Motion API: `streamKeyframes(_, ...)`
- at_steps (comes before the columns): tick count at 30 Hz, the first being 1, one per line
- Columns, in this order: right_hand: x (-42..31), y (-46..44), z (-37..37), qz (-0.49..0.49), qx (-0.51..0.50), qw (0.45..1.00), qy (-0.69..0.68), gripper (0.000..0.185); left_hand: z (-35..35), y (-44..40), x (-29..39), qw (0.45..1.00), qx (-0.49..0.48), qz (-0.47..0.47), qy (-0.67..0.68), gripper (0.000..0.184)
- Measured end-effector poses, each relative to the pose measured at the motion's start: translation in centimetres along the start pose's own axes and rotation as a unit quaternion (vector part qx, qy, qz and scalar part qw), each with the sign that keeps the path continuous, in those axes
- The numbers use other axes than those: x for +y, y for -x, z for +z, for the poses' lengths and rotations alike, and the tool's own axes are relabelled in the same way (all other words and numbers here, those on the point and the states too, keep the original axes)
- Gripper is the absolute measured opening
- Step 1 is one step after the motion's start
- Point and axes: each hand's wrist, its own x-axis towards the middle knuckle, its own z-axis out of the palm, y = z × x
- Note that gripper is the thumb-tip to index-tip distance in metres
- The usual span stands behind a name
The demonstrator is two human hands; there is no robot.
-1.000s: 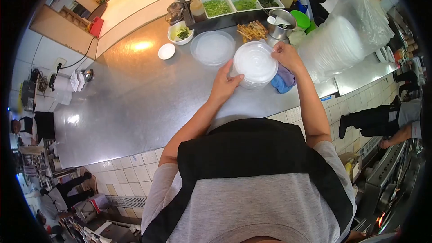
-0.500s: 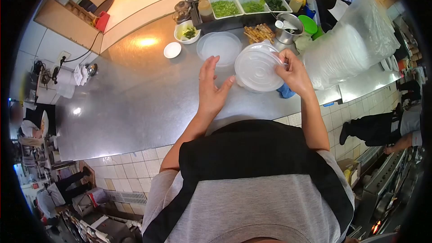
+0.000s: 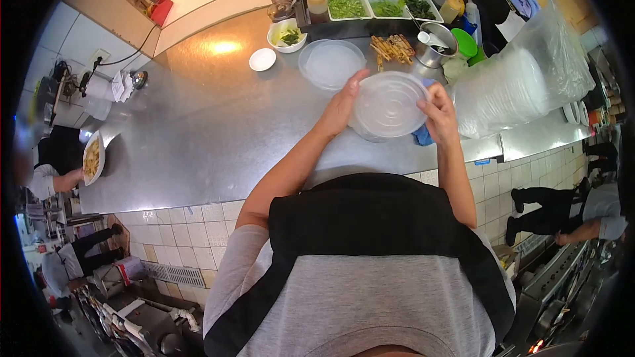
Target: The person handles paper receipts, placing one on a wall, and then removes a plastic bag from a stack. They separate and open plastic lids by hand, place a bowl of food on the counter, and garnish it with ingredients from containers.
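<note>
A round, translucent plastic lid (image 3: 390,107) with raised rings is between my two hands above the steel counter. My right hand (image 3: 439,114) grips its right edge, thumb on top and fingers curled around. Along the left edge lies my left hand (image 3: 342,107), fingers pressed against the rim. Just under the lid a second clear edge shows; I cannot tell whether it is a bowl. Behind the lid, more flat round plastic lids (image 3: 331,65) lie on the counter, beside a bunch of browned skewers (image 3: 393,49).
Trays of chopped greens (image 3: 347,5) line the back, with a sauce bottle (image 3: 317,5). A small white dish (image 3: 262,59) and a vegetable bowl (image 3: 288,35) stand left of the lids. Bagged plastic containers (image 3: 509,89) crowd the right. At far left, another person's hand holds a food bowl (image 3: 94,157).
My left hand has moved right and come against the lid's left edge. The lid has tilted slightly in my right hand. At far left, a person has brought the food bowl to the counter.
</note>
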Motion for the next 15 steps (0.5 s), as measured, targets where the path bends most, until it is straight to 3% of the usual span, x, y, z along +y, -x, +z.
streamKeyframes(3,-2.6,1.4,2.7,-0.051,0.082,0.949,-0.299,0.031,-0.6,0.3,0.4,0.999,-0.044,0.017,-0.005,0.065)
streamKeyframes(6,-4.0,1.2,3.2,-0.017,0.016,0.949,-0.313,0.044,-1.5,1.0,1.3,0.997,-0.037,0.065,-0.030,0.070)
streamKeyframes(7,-4.7,0.9,5.0,0.000,0.047,0.965,-0.259,0.030,-1.9,1.5,1.9,0.996,0.014,0.087,-0.017,0.063)
streamKeyframes(9,-2.1,0.9,5.0,0.017,-0.011,0.998,-0.052,0.021,-2.8,3.0,3.6,0.984,0.115,0.133,0.008,0.050)
streamKeyframes(12,-1.2,1.0,10.5,0.017,-0.012,0.973,0.231,0.019,-4.3,7.0,6.4,0.928,0.349,0.106,-0.078,0.033)
streamKeyframes(15,1.5,0.5,14.9,-0.063,-0.037,0.929,0.362,0.018,-5.3,10.5,6.0,0.963,0.267,0.009,-0.019,0.034)
